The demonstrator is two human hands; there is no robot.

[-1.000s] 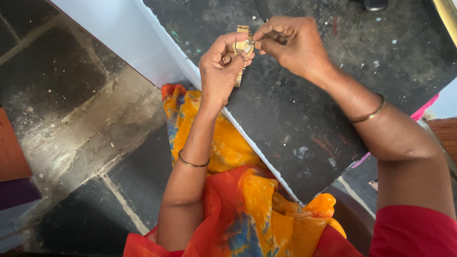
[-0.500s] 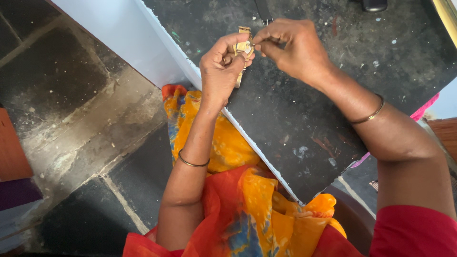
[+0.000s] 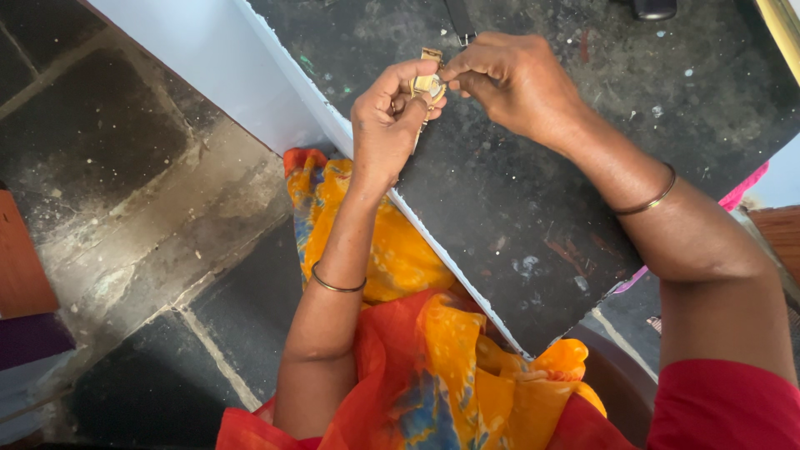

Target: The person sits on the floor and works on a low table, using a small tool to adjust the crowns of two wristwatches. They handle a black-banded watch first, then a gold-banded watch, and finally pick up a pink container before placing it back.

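Grip of the left hand (image 3: 387, 125): fingers curled and clenched around a small tan and brass-coloured piece (image 3: 428, 83), held upright above the counter (image 3: 533, 217). Thumb and forefinger pin its upper part; the lower end passes behind the palm and is hidden. What kind of piece it is cannot be told at this size.

Grip of the right hand (image 3: 517, 83): thumb and forefinger pinched together on the top right edge of the same piece, remaining fingers folded in. Both hands thus meet on the one piece, which is off the counter surface and near its pale front edge (image 3: 333, 133).

Counter: dark, stone-like, heavily speckled with pale flecks and scuffs. A dark strap with a metal end (image 3: 460, 23) lies on it just beyond the right hand's knuckles; contact with the hand cannot be confirmed.

Each wrist carries a thin metal bangle, left (image 3: 337, 286) and right (image 3: 650, 200). Orange and yellow patterned cloth (image 3: 417, 333) drapes between the forearms, below the counter edge. A red sleeve (image 3: 721, 404) covers the right upper arm. Floor (image 3: 142, 208) to the left is dark stone slabs with pale joints.
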